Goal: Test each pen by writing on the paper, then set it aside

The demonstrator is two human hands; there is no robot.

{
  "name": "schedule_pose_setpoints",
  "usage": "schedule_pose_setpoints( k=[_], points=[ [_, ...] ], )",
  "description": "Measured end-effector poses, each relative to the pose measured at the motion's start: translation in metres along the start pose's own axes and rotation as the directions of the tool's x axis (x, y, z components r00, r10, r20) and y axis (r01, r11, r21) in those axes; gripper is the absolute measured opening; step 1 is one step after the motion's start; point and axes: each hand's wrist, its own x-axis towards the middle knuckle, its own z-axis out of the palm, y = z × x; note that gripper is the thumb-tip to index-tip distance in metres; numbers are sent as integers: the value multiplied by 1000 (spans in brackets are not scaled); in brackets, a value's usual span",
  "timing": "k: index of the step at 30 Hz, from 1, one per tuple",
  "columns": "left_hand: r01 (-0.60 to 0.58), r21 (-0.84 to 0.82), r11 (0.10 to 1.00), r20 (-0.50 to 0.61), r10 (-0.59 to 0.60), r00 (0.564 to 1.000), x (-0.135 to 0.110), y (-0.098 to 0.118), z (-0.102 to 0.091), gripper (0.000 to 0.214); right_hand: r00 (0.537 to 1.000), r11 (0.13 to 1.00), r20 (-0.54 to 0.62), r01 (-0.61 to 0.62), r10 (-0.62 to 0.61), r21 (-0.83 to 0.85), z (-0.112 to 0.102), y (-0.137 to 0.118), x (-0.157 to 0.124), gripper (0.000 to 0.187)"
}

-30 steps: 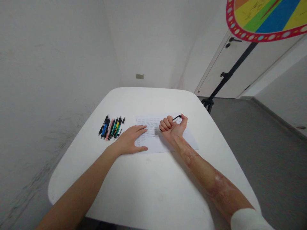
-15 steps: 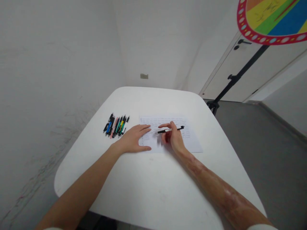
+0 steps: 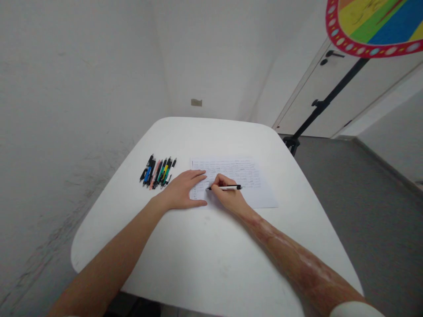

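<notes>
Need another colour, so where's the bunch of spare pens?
In the head view, the bunch of pens lies on the white table, left of the sheet of paper and close beside the left hand.

One camera rides on the person's head, facing forward and down onto the white worktop. It is close: the left hand and the right hand with its pen sit mid-frame, wall and door beyond.
</notes>
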Motion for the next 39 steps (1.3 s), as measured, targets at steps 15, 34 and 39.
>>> schedule_pose_setpoints(
  k=[15,34,39],
  points=[
    [-11,22,1000,2,11,1000,1,1,-1,96,1000,999,-6,8,-8,-40,0,1,-1,19],
    [-10,18,1000,8,10,1000,1,0,-1,96,1000,999,-24,18,-19,-38,-1,1,-1,21],
    [-9,18,1000,8,9,1000,2,0,-1,97,999,999,-32,13,-14,-29,-2,1,-2,21]
  ],
)
